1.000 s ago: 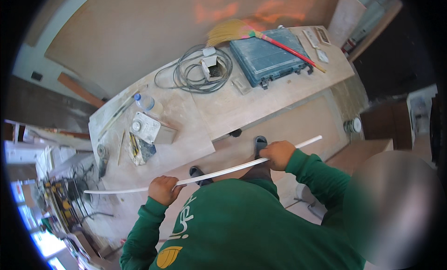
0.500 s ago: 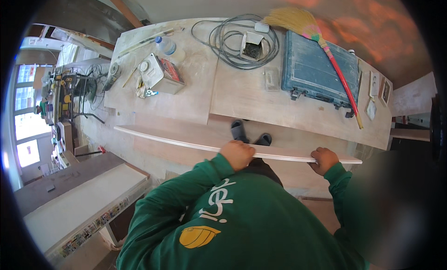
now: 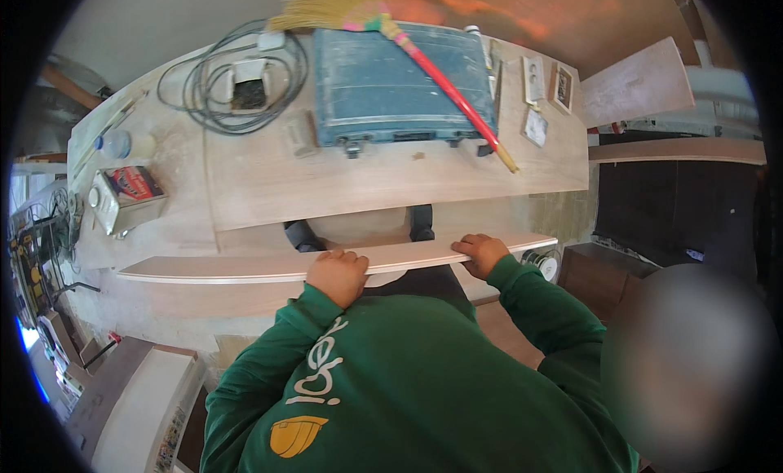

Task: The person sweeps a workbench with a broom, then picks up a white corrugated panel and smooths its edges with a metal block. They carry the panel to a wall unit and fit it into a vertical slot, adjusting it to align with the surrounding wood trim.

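Both of my hands grip a long, narrow pale wood board (image 3: 196, 269) held crosswise in front of my body, its light face upward and its layered edge toward me. My left hand (image 3: 338, 274) is closed on the near edge around the middle. My right hand (image 3: 481, 254) is closed on it farther right, near that end. Beyond the board stands a wooden worktop (image 3: 383, 179) with a dusty blue case (image 3: 367, 86), over which lies a straw broom with a red handle (image 3: 444, 94).
The worktop also bears coiled cable (image 3: 197, 106), an open box (image 3: 249, 90), a bottle (image 3: 114, 144) and a metal can (image 3: 129, 202). At lower left is a white-topped bench (image 3: 134, 408); at right, a dark panel (image 3: 669, 216) and a leaning board (image 3: 640, 81). A round tin (image 3: 542, 263) sits low at right.
The board has turned from a thin edge-on strip to show its broad face, and is now more level across my body. My view has swung to face the worktop squarely.
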The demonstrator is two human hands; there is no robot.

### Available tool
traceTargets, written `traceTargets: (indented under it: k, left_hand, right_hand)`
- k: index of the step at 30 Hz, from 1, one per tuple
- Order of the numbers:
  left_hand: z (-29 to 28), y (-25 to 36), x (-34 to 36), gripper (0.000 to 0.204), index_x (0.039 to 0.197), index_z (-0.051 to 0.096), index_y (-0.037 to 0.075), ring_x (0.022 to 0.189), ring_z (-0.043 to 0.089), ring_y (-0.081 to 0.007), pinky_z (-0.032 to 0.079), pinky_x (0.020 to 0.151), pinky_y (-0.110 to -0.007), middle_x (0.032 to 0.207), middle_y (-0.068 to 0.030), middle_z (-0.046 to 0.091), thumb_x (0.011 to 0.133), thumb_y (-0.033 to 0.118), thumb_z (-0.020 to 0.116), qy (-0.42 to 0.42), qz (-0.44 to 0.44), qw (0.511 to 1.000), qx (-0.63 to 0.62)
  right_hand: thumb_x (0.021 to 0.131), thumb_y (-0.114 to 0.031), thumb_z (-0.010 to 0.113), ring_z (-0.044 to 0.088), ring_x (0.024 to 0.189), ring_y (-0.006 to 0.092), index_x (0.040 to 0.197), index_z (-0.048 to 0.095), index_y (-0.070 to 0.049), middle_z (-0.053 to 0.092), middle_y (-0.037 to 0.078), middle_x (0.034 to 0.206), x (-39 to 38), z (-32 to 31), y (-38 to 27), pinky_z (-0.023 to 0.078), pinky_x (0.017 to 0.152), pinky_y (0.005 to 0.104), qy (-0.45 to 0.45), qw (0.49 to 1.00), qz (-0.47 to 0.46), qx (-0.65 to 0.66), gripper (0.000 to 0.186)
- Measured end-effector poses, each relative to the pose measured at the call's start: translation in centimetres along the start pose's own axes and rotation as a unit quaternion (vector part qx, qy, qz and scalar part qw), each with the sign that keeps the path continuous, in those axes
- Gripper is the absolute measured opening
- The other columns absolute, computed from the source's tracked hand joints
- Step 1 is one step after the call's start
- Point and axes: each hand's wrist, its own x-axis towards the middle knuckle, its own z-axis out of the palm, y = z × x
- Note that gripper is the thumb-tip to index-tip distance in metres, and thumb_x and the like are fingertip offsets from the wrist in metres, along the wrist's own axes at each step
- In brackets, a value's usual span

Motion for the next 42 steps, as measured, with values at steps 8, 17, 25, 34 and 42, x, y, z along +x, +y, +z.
traceTargets:
  k: [8, 17, 25, 34, 42]
  left_hand:
    - [6.1, 8.7, 11.1, 0.018, 0.084, 0.062, 0.011, 0.085, 0.062, -0.0269, 0.049, 0.078, -0.042, 0.081, -0.0061, 0.062, 0.074, 0.022, 0.072, 0.032, -0.014, 0.996, 0.076]
    - [10.7, 10.3, 19.2, 0.021, 0.086, 0.065, 0.011, 0.086, 0.063, -0.0268, 0.048, 0.079, -0.04, 0.084, -0.0071, 0.065, 0.071, 0.023, 0.075, 0.049, 0.005, 0.994, 0.092]
    - [12.9, 9.8, 22.2, 0.026, 0.089, 0.065, 0.011, 0.088, 0.063, -0.0266, 0.045, 0.084, -0.04, 0.085, -0.0056, 0.066, 0.072, 0.029, 0.074, 0.058, -0.001, 0.993, 0.106]
    - [14.0, 9.6, 23.8, 0.026, 0.091, 0.066, 0.012, 0.091, 0.063, -0.027, 0.045, 0.088, -0.042, 0.088, -0.0068, 0.067, 0.074, 0.03, 0.074, 0.023, -0.072, 0.991, 0.111]
    - [10.5, 12.4, 21.5, 0.086, 0.145, 0.043, 0.006, 0.144, 0.029, -0.0344, 0.021, 0.117, -0.052, 0.149, -0.0203, 0.042, 0.078, 0.048, 0.076, 0.17, -0.158, 0.97, 0.077]
  right_hand:
    - [0.076, -0.017, 0.069, 0.061, 0.096, 0.0335, 0.117, 0.061, -0.015, 0.061, 0.009, 0.105, -1.7, -0.8, 16.4, 0.053, 0.08, 0.0449, 0.012, 0.999, -0.032, -0.022, 0.042]
    - [0.078, -0.019, 0.068, 0.062, 0.096, 0.0346, 0.115, 0.062, -0.016, 0.061, 0.011, 0.103, -3.2, -2.2, 24.6, 0.054, 0.079, 0.0468, 0.017, 0.999, -0.013, -0.033, 0.037]
    - [0.076, -0.014, 0.07, 0.062, 0.096, 0.0346, 0.112, 0.063, -0.018, 0.062, 0.01, 0.104, -1.6, -1.7, 28.0, 0.053, 0.081, 0.047, 0.037, 0.999, -0.013, -0.014, 0.037]
    - [0.077, -0.012, 0.067, 0.062, 0.095, 0.0356, 0.113, 0.066, -0.018, 0.063, 0.012, 0.1, 0.4, 0.8, 31.0, 0.053, 0.081, 0.0482, 0.06, 0.998, -0.024, -0.01, 0.037]
    - [0.079, -0.018, 0.067, 0.062, 0.1, 0.0346, 0.115, 0.062, -0.016, 0.061, 0.012, 0.106, 1.1, -0.6, 29.4, 0.054, 0.081, 0.0472, -0.015, 0.999, 0.006, -0.034, 0.037]
